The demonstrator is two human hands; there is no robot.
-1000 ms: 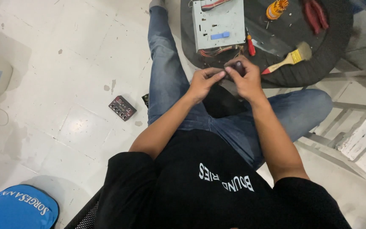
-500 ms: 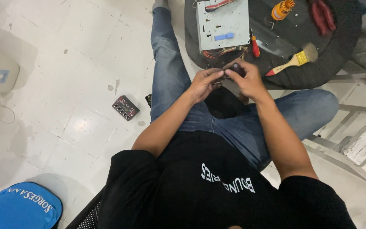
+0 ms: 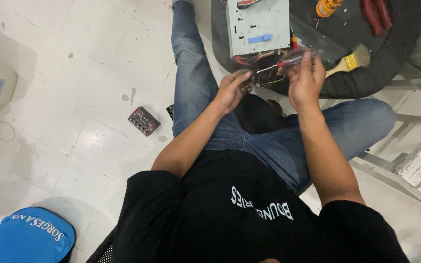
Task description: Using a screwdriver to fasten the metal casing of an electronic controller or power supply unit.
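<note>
Gripping screwdriver (image 3: 291,59), right hand (image 3: 305,80) closed

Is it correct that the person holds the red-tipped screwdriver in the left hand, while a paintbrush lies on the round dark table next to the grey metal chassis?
Not quite. The head view shows the screwdriver in the right hand, not the left. The left hand is at the thin wires below the grey metal chassis. The rest holds: the paintbrush lies on the round dark table.

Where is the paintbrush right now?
The paintbrush lies on the round dark table, upper right in the head view, just beyond the right hand.
</note>
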